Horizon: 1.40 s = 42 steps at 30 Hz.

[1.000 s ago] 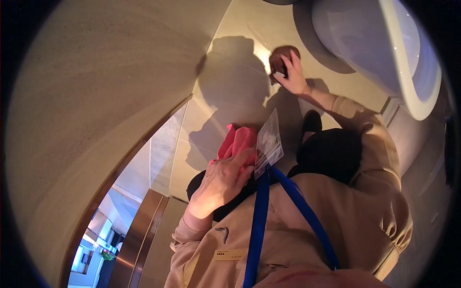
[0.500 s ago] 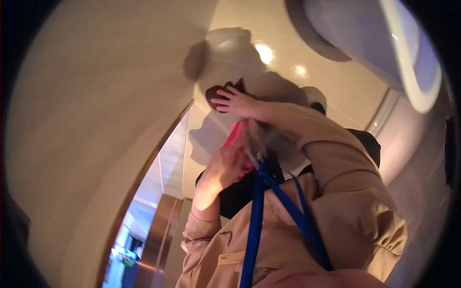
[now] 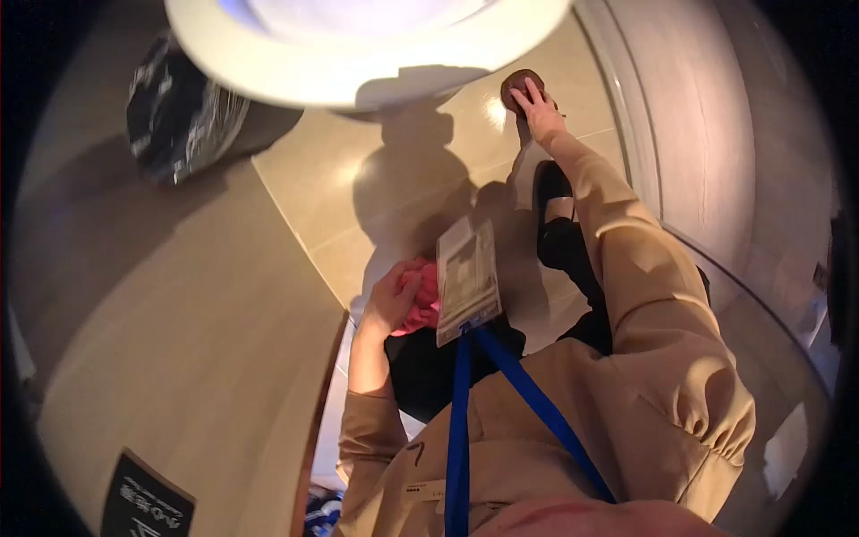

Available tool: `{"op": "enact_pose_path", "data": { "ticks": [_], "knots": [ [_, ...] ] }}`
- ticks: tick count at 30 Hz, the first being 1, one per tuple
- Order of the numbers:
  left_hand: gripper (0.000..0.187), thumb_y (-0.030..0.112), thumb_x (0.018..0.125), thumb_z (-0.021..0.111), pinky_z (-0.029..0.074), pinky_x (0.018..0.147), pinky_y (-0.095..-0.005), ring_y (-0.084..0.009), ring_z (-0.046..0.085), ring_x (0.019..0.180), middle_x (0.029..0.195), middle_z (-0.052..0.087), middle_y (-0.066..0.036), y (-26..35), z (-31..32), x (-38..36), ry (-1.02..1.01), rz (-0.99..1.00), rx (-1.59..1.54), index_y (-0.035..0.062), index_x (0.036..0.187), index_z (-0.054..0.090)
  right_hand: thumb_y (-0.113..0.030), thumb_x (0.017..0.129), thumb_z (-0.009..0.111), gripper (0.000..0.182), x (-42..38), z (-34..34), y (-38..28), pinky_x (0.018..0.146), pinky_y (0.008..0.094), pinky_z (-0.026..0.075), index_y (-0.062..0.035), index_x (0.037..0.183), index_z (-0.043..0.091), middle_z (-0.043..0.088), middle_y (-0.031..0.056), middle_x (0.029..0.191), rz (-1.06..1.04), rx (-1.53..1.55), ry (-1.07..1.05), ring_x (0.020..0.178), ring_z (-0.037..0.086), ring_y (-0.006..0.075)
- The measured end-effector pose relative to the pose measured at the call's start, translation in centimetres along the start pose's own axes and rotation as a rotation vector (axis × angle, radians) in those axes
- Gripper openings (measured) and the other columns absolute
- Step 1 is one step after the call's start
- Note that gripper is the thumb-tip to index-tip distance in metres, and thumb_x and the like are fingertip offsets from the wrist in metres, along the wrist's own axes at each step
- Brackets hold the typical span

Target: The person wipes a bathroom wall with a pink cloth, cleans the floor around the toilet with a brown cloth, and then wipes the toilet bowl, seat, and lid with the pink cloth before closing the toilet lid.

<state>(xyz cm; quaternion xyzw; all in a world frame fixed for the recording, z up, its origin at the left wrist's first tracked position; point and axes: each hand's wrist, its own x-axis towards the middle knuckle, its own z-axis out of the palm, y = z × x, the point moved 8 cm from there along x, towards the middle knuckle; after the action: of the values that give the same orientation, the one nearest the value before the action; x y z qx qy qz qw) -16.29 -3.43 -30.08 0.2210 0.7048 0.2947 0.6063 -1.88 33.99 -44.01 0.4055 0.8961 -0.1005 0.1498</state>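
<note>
My right hand (image 3: 540,115) reaches far forward to the tiled floor, its fingers spread over a wadded dark brown cloth (image 3: 517,90). The cloth lies near the base of the pale wall on the right. Nearer my body, my left hand (image 3: 391,301) is closed round a soft, crumpled pink bundle (image 3: 422,300). A clear badge holder (image 3: 469,282) on a blue lanyard (image 3: 535,407) hangs down beside the bundle and overlaps its right edge.
A white toilet bowl (image 3: 295,76) juts out at the top. Left of it stands a bin lined with a black bag (image 3: 170,116). A pale panel runs down the left, with a dark sign (image 3: 148,497) at the bottom. My black shoe (image 3: 553,183) rests on the floor (image 3: 335,166).
My right hand and the brown cloth have shifted right, towards the right-hand wall. The view has swung left, bringing the toilet to the top middle and the bin into sight. My left hand keeps the pink bundle.
</note>
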Motion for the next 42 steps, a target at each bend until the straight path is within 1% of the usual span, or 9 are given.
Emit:
{"op": "enact_pose_path", "data": {
  "ticks": [4, 6, 7, 13, 19, 22, 33, 40, 42],
  "knots": [
    [0.028, 0.023, 0.087, 0.052, 0.046, 0.074, -0.0294, -0.0201, 0.06, 0.081, 0.086, 0.063, -0.013, -3.0, -3.5, 0.7, 0.123, -0.02, 0.183, 0.0045, 0.108, 0.054, -0.004, 0.083, 0.038, 0.055, 1.2, 1.6, -0.7, 0.095, 0.0494, 0.038, -0.0249, 0.132, 0.029, 0.01, 0.0106, 0.145, 0.111, 0.029, -0.216, 0.118, 0.033, 0.0487],
    [0.028, 0.023, 0.089, 0.053, 0.045, 0.075, -0.028, -0.0158, 0.058, 0.084, 0.092, 0.062, -0.009, -2.0, -4.6, 0.2, 0.294, -0.071, -0.161, 0.0017, 0.106, 0.054, -0.006, 0.082, 0.041, 0.055, 0.6, 0.1, -2.1, 0.092, 0.0495, 0.04, -0.0233, 0.132, 0.031, 0.011, 0.0099, 0.145, 0.031, 0.012, -0.341, 0.119, 0.033, 0.046],
    [0.028, 0.023, 0.089, 0.053, 0.045, 0.075, -0.028, -0.0158, 0.058, 0.084, 0.092, 0.062, -0.009, 1.0, -2.8, -0.7, 0.293, -0.067, -0.137, 0.0017, 0.106, 0.054, -0.008, 0.081, 0.043, 0.055, -0.5, 0.0, -1.5, 0.09, 0.0467, 0.042, -0.025, 0.133, 0.032, 0.011, 0.0089, 0.145, -0.172, -0.311, -0.362, 0.119, 0.035, 0.0421],
    [0.055, 0.047, 0.091, 0.039, 0.04, 0.093, -0.035, -0.0241, 0.05, 0.109, 0.117, 0.051, -0.015, 10.0, -2.7, -1.0, 0.531, 0.072, -0.745, 0.0018, 0.122, 0.041, -0.01, 0.076, 0.05, 0.063, -0.1, -1.7, 0.1, 0.089, 0.046, 0.042, -0.0281, 0.133, 0.032, 0.014, 0.0074, 0.145, -0.505, -0.022, 0.065, 0.118, 0.039, 0.037],
    [0.067, 0.059, 0.089, 0.022, 0.038, 0.096, -0.0406, -0.0247, 0.046, 0.114, 0.122, 0.048, -0.011, 23.1, -8.2, -2.7, 1.063, 0.406, -0.751, 0.0035, 0.119, 0.045, -0.007, 0.075, 0.05, 0.065, 12.6, -7.1, 8.1, 0.089, 0.0458, 0.042, -0.0302, 0.132, 0.031, 0.016, 0.0034, 0.145, -0.027, -0.059, 0.223, 0.115, 0.042, 0.0358],
    [0.069, 0.059, 0.089, 0.018, 0.04, 0.093, -0.0393, -0.0246, 0.047, 0.112, 0.119, 0.049, -0.011, 25.8, -9.0, -1.6, 1.17, 0.367, -0.735, 0.0034, 0.119, 0.044, -0.009, 0.081, 0.046, 0.059, 13.5, -7.2, 10.9, 0.096, 0.0483, 0.035, -0.0318, 0.133, 0.031, 0.015, 0.0016, 0.145, 0.039, 0.149, 0.11, 0.121, 0.035, 0.0356],
    [0.062, 0.056, 0.09, 0.018, 0.038, 0.094, -0.039, -0.025, 0.043, 0.112, 0.124, 0.038, -0.012, 26.3, -9.4, -1.0, 1.36, 0.161, -0.581, 0.0087, 0.128, 0.029, -0.008, 0.078, 0.05, 0.064, 7.4, -5.3, 11.8, 0.092, 0.0436, 0.039, -0.0331, 0.134, 0.03, 0.014, 0.0007, 0.145, 0.055, 0.005, -0.064, 0.119, 0.039, 0.0325],
    [0.06, 0.046, 0.095, 0.017, 0.038, 0.092, -0.0362, -0.0254, 0.045, 0.11, 0.124, 0.042, -0.014, 26.9, -10.2, -1.6, 1.394, 0.104, -0.174, -0.003, 0.118, 0.042, -0.008, 0.072, 0.057, 0.049, 12.8, -6.7, 13.8, 0.089, 0.0386, 0.042, -0.0199, 0.119, 0.05, 0.04, 0.0054, 0.132, 0.022, 0.444, -0.118, 0.108, 0.049, 0.0264],
    [0.059, 0.046, 0.095, 0.018, 0.038, 0.091, -0.0361, -0.0258, 0.044, 0.109, 0.124, 0.041, -0.015, 26.2, -10.9, -1.8, 1.412, 0.084, -0.023, -0.0034, 0.12, 0.04, -0.007, 0.07, 0.057, 0.048, 14.1, -9.2, 15.1, 0.09, 0.0354, 0.041, -0.0107, 0.117, 0.05, 0.052, 0.011, 0.117, -0.064, 1.133, 0.076, 0.104, 0.052, 0.025]
  ]
}}
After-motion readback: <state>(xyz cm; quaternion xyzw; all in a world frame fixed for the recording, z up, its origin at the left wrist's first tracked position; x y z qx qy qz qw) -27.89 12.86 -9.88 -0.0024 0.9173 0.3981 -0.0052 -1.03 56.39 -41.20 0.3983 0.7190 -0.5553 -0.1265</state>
